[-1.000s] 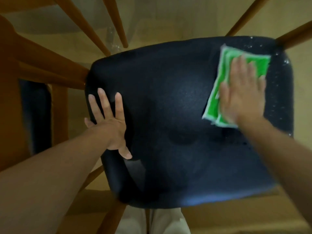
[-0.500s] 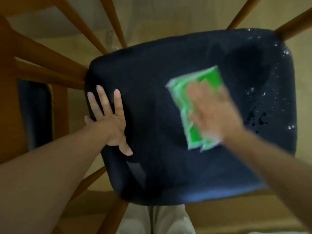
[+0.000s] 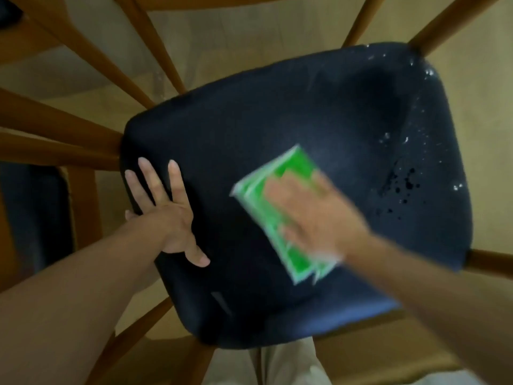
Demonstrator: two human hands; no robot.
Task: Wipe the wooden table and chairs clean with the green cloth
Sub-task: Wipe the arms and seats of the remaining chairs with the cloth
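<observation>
- Left hand: flat, loose grip with fingers spread straight, pressing on the left edge of the dark chair seat, holding nothing.
- Green cloth: folded, lying on the middle of the seat (motion blur softens its edges).
- Right hand: fingers straight, palm pressing the cloth down; no curled grip visible.
- Water droplets bead near the seat's right side.
- Wooden chair legs splay out around the seat.
</observation>
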